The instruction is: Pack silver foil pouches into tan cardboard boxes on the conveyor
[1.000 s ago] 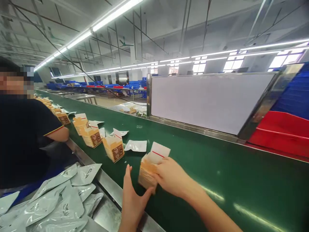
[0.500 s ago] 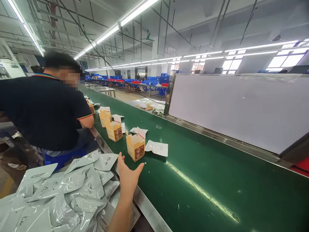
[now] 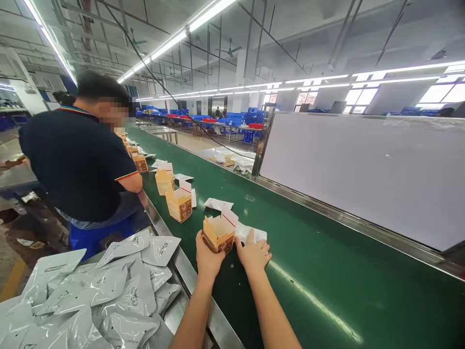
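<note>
My left hand (image 3: 209, 259) is wrapped round the near side of an open-topped orange and brown carton (image 3: 219, 235), its white lid flap standing up at the back. My right hand (image 3: 255, 253) lies spread over a flat white pouch (image 3: 260, 235) on the belt, just right of the carton; whether the fingers pinch it I cannot tell. Another white pouch (image 3: 218, 204) rests behind the carton. Farther up the line stand two more open cartons, a nearer one (image 3: 179, 205) and a farther one (image 3: 165, 181), with pouches beside them.
A green conveyor belt (image 3: 319, 261) runs away from me, edged by a metal rail (image 3: 227, 322). Many silver-white pouches (image 3: 98, 286) are heaped at my left. A co-worker (image 3: 80, 160) sits beyond the heap. A white panel (image 3: 356, 179) stands along the far side.
My left hand has closed on the nearest carton, which now sits farther right. My right hand has come into view and reached the pouch beside it. The view has shifted slightly.
</note>
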Tool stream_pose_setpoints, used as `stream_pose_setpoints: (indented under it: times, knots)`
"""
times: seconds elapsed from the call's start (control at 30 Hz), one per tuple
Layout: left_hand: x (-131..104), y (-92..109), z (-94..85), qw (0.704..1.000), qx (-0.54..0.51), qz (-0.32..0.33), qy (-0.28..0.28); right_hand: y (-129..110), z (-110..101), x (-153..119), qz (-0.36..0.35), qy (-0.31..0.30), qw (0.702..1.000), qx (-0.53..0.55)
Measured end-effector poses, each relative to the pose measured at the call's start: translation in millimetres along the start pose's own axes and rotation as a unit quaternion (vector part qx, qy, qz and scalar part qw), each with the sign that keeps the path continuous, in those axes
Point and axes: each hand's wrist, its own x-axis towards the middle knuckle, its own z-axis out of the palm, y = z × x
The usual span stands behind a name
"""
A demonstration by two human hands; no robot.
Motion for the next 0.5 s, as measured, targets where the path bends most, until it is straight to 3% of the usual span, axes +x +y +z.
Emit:
stream_pose_setpoints:
  times: [0.1, 0.23, 0.37, 0.5]
  knots:
    - [-15.7, 1.3, 1.8, 1.0, -0.01, -0.007, -0.001, 9.4, 6.9, 0.1, -0.015, 0.02, 0.999, 0.042]
    - [-42.5, 8.7, -2.1, 1.0, 0.007, 0.027, 0.011, 44.9, -15.9, 8.4, 0.017, 0.061, 0.993, 0.103]
    - [-61.2, 12.4, -3.5, 0.999, 0.011, 0.034, -0.029, 66.8, -76.1, 17.8, 0.067, 0.155, 0.976, 0.14]
    - [-71.4, 15.5, -2.4, 0.998, 0.015, 0.034, -0.04, 50.4, -143.3, 23.5, 0.049, 0.29, 0.941, 0.168]
